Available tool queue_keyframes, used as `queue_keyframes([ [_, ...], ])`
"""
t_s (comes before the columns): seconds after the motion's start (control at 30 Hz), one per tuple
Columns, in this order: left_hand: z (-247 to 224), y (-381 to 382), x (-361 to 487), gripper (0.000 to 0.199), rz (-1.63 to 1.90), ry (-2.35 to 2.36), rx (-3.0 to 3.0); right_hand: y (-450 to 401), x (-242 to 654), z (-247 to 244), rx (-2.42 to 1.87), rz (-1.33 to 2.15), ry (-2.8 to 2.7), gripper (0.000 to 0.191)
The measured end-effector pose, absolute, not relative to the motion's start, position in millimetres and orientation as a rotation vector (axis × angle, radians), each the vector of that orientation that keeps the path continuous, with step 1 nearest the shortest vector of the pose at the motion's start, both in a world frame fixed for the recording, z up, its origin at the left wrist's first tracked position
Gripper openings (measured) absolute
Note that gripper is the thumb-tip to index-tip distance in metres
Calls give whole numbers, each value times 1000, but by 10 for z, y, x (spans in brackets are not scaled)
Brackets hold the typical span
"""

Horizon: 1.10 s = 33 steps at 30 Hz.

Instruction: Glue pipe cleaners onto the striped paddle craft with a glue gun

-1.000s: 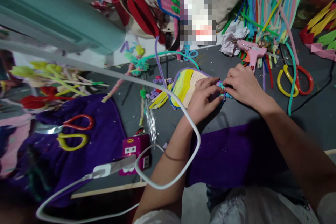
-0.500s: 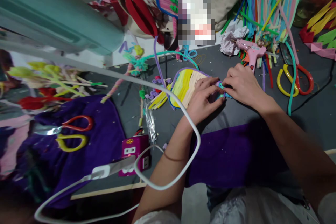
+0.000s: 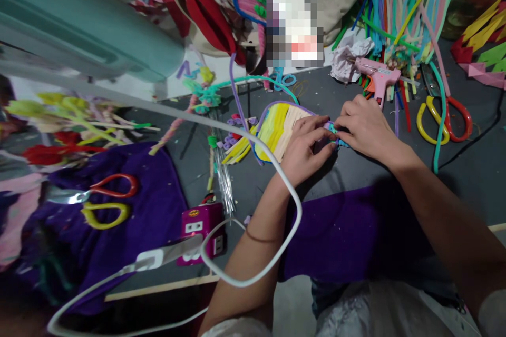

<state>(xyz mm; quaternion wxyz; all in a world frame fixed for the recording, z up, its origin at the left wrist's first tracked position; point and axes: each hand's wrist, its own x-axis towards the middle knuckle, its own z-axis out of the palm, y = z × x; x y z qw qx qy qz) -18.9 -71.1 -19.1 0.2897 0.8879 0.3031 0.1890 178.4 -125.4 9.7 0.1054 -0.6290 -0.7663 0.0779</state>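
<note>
A rounded pipe-cleaner piece (image 3: 276, 126) with yellow and cream strips and a purple and blue rim lies flat on the dark table. My left hand (image 3: 308, 147) is over its right part, thumb and fingers holding it down. At the piece's right end, the fingertips of my right hand (image 3: 361, 126) are closed on its turquoise and purple edge. What exactly sits between those fingertips is hidden. A long purple pipe cleaner (image 3: 239, 92) stretches up from the piece's left side.
A white cable (image 3: 298, 210) loops over my left forearm from a purple power socket (image 3: 201, 229). Beyond my right hand lie a pink glue gun (image 3: 379, 78) and scissors (image 3: 458, 121). More scissors (image 3: 114, 187) rest on purple cloth (image 3: 158, 184). Pipe-cleaner bundles (image 3: 411, 5) stand at the back.
Both hands stay on the piece almost unmoved, with a slight shift of the right fingertips at its edge. The view has moved very slightly.
</note>
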Motion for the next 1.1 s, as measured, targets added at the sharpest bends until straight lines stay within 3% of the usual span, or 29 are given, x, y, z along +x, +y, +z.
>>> queue_keyframes([
  [1.1, -288, -678, -161, 23, 585, 793, 2257, -1328, 1811, 70, -1843, 84, -2295, 24],
])
